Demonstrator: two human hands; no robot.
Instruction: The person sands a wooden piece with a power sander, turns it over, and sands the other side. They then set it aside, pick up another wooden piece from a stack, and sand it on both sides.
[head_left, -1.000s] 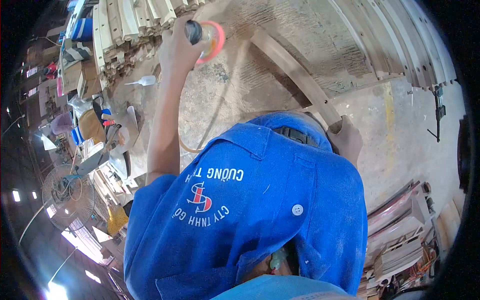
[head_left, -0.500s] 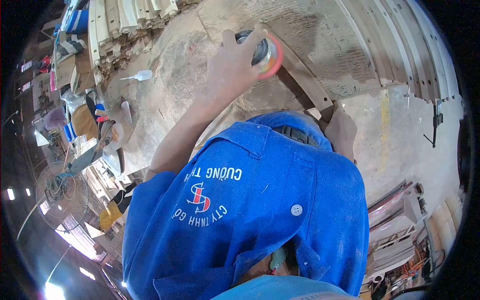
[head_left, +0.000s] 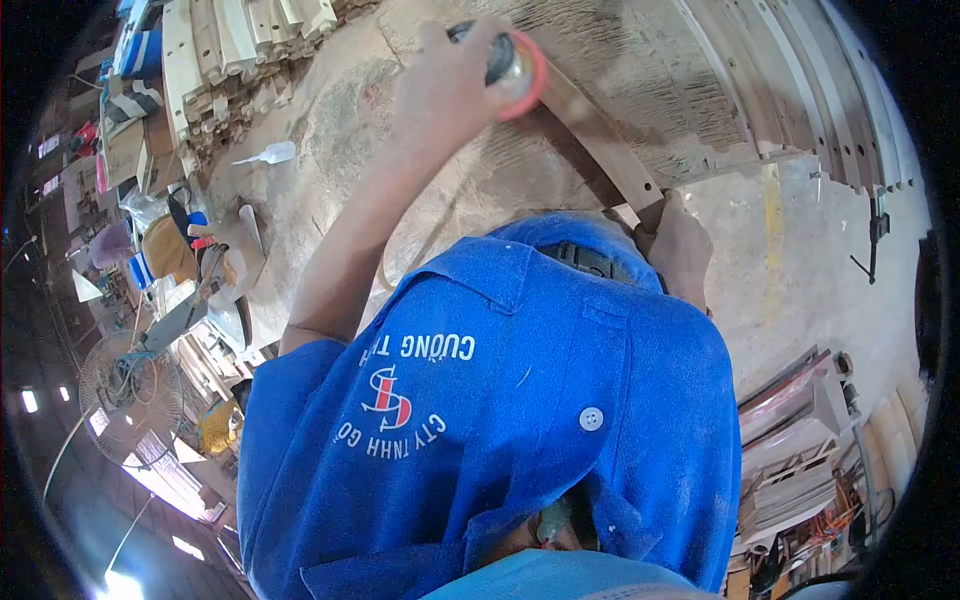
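Observation:
My left hand (head_left: 450,90) grips a round hand sander (head_left: 517,75) with a dark top and a reddish rim, fingers wrapped over it. The sander is at the far end of a curved wooden piece (head_left: 600,135); whether it touches the wood there is hard to tell. My right hand (head_left: 680,240) is closed around the near end of this piece, beside a small dark hole. The piece lies slanted on a worn, dusty work surface (head_left: 340,150).
Stacked pale wooden parts (head_left: 235,40) stand at upper left. Long curved strips with holes (head_left: 790,90) lie at upper right. A small white squeeze bottle (head_left: 275,152) rests on the surface to the left. A fan (head_left: 130,385) is at lower left.
My left hand and the sander have moved up and to the left, toward the far end of the wooden piece. My right hand keeps its hold at the near end.

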